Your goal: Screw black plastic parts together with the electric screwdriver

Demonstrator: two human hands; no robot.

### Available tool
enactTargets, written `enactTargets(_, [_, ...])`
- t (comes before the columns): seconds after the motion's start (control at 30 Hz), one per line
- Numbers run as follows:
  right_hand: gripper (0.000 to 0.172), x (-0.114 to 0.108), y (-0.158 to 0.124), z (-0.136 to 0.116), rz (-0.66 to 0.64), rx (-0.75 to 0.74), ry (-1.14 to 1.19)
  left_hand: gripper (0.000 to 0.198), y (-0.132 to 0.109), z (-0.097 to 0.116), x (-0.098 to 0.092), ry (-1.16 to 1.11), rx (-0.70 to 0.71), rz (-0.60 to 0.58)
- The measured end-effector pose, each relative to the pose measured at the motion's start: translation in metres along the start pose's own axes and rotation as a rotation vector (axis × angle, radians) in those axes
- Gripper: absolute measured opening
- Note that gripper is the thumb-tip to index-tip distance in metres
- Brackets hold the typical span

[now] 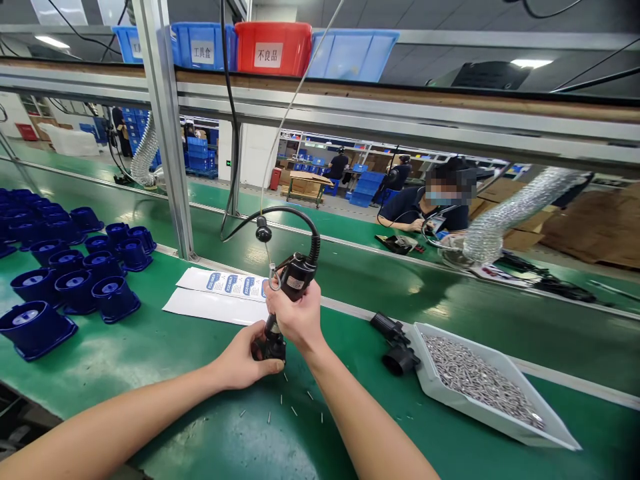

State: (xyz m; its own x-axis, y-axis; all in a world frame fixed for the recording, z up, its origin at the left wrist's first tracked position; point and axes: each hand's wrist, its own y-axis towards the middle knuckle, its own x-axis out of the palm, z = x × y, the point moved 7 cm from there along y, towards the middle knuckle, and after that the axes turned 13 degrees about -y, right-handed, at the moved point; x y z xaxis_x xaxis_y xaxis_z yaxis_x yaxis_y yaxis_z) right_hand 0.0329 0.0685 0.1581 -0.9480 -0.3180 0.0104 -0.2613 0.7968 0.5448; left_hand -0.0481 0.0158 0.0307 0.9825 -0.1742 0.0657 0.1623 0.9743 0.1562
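Observation:
My right hand [300, 313] is wrapped round a black electric screwdriver [296, 275], which hangs from a wire and has a thick cable curving off its top. Its lower end points down at a small black plastic part [273, 348] on the bench. My left hand [245, 357] grips that part from the left, fingers and thumb around it, covering much of it. Whether the screwdriver's tip touches a screw is hidden. Several loose screws [281, 400] lie scattered on the green bench in front of my hands.
A white tray [500, 419] full of screws stands at right, beside a black plastic fitting [400, 357]. Dark blue plastic parts [75, 287] crowd the left. Label sheets [215, 305] lie behind my hands. A metal post [167, 147] rises at left; a co-worker [425, 207] sits across.

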Motion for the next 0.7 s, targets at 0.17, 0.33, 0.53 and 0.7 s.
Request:
enactTargets(0.17, [0.031,-0.006,0.0,-0.007,0.087,0.001,-0.004,0.043,0.0,-0.004,-0.001,0.018,0.026,0.011])
enactTargets(0.33, [0.03,-0.039,0.003,-0.039,0.219,-0.046,0.0,0.068,0.001,0.003,-0.006,0.046,-0.008,-0.027])
enactTargets(0.53, [0.022,-0.063,0.005,-0.073,0.286,-0.17,0.09,0.04,-0.031,0.037,-0.033,0.615,-0.24,-0.137])
enactTargets(0.7, [0.021,-0.057,0.004,-0.077,0.246,-0.164,0.041,0.018,-0.05,0.033,-0.016,0.747,-0.253,-0.317])
